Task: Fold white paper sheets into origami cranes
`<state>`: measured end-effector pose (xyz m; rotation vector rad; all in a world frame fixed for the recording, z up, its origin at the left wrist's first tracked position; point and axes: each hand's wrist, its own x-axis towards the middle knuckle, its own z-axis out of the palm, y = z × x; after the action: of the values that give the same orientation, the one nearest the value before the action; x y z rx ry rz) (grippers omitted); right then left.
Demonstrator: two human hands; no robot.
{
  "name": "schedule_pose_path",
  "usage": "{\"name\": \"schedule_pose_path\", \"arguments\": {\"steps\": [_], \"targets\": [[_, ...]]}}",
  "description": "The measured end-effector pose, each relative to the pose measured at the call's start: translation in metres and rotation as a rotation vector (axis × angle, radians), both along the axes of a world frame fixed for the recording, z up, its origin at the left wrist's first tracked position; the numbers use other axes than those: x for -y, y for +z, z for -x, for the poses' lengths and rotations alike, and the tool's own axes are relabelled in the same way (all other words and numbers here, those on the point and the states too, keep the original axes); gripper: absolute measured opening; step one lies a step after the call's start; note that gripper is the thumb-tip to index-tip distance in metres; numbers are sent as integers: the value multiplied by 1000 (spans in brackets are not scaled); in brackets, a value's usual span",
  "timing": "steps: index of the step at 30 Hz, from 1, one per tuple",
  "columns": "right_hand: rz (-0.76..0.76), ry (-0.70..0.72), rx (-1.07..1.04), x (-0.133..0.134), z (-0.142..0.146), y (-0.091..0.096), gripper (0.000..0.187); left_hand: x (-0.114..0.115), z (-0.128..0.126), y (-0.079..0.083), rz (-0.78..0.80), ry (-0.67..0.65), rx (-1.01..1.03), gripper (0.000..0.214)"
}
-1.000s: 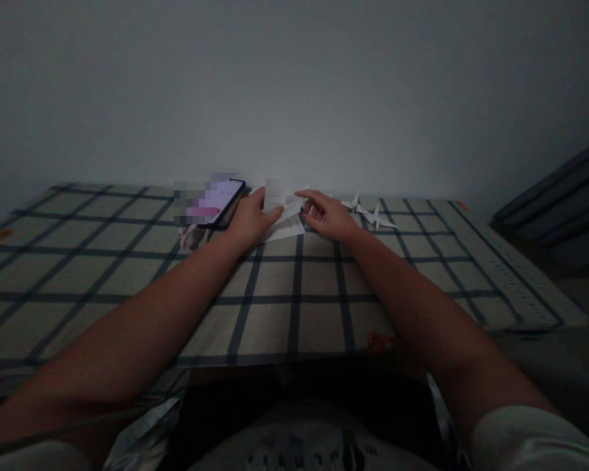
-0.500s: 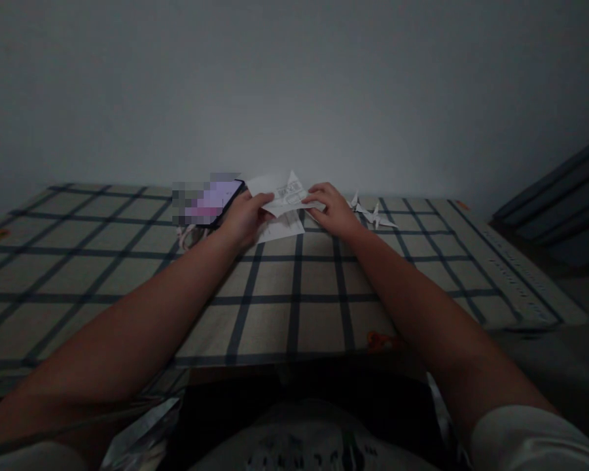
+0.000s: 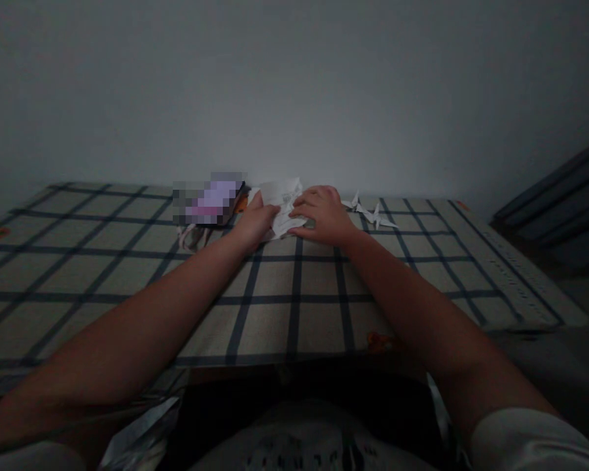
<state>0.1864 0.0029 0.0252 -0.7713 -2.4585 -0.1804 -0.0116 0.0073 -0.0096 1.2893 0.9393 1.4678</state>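
Note:
A white printed sheet of paper [image 3: 283,199], partly folded, lies near the far edge of the checked tablecloth [image 3: 127,275]. My left hand [image 3: 253,222] pinches its left side with thumb and fingers. From above, my right hand [image 3: 324,214] curls over the paper's right part and presses it down. Both arms reach forward across the table.
A lit phone [image 3: 213,199] lies just left of the paper, with a pale cable [image 3: 190,235] below it. Two small folded paper cranes [image 3: 370,212] sit to the right of my right hand. A plain wall stands behind; dark slats [image 3: 559,203] rise at far right.
The paper stood raised between both hands half a second ago; now it is pushed down flatter, and my right hand has closed over its right side.

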Motion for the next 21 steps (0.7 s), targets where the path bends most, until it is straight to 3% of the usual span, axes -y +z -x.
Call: {"name": "schedule_pose_path", "arguments": {"steps": [4, 9, 12, 15, 17, 21], "targets": [[-29, -44, 3, 0, 0, -3, 53, 11, -7, 12, 84, 6, 166, 53], [8, -100, -66, -1, 0, -3, 23, 20, -8, 21, 125, -89, 215, 52], [34, -95, -143, -4, 0, -4, 29, 20, -5, 22, 129, -140, 206, 49], [83, -96, -244, -10, 1, -9, 38, 18, -3, 21, 81, -134, 166, 44], [131, -105, -318, -14, 2, -12, 42, 17, -3, 20, 13, -125, 93, 52], [253, -35, -455, -18, 2, -14, 33, 18, -5, 16, -131, -98, -90, 62]]}}
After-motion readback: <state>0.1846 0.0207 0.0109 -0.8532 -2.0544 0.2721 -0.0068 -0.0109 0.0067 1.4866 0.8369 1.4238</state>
